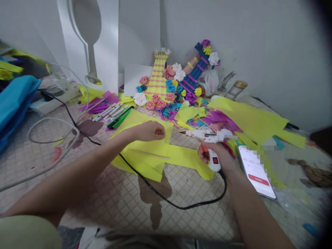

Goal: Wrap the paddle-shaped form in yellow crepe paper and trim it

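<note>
My right hand (218, 154) grips a white glue gun (211, 135) with an orange trigger and a red switch on its handle. Its nozzle points left, toward my left hand (150, 131). That hand is closed, its fingers curled above yellow crepe paper (140, 147); whatever it may pinch is hidden. On the paper lies a thin wooden stick (149, 154). A black cord (181, 208) runs from the gun's handle across the table to the left.
Decorated paper guitars, one yellow (158, 76) and one blue (194, 74), lean at the wall among paper flowers. A green cutter (120, 118) and markers (109, 112) lie left. A phone (255, 171) is at right. A white cable (59, 119) loops at left.
</note>
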Available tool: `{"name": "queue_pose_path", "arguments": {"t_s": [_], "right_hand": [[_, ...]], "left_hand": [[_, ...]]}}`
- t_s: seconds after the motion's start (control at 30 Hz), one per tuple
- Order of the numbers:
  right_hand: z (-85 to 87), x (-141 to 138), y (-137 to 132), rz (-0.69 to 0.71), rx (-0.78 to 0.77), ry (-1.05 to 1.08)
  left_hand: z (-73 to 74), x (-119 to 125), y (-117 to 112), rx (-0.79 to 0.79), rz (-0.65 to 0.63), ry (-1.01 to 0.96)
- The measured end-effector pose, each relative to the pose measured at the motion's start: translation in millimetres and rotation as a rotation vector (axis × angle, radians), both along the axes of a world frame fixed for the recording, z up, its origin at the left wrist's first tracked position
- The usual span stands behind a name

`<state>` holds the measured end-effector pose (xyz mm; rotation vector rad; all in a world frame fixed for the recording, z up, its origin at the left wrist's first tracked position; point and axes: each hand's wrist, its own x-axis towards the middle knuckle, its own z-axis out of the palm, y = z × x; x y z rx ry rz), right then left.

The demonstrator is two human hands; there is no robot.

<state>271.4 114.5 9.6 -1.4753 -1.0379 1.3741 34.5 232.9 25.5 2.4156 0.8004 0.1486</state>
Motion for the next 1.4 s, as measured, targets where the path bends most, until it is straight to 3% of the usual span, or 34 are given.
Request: {"name": "queue_pose_path", "arguments": {"t_s": [0.1, 0.33, 0.6, 0.8, 1.13, 1.4], "right_hand": [[1.0, 1, -1, 0.007, 0.008, 0.011], [3.1, 4, -3, 0.009, 0.024, 0.016], [8.0, 2, -6, -0.002, 0.045, 0.012], [7.9, 4, -6, 0.006, 0.057, 0.008], [7.7, 4, -6, 0.008, 0.052, 0.004], [8.6, 3, -6, 0.002, 0.055, 0.009]], "left_hand": [[-0.9, -16, -18, 0.028, -0.116, 0.029], [-25.5, -39, -49, 0.285, -0.293, -0.053], [-26.1, -25, -41, 0.353, -0.241, -0.109], [-33.1, -19, -25, 0.530, -0.257, -0.033], [-30.2, -13, -52, 0.696, -0.155, 0.096], [-34.7, 1, -47, 0.722, -0.109, 0.107]]}}
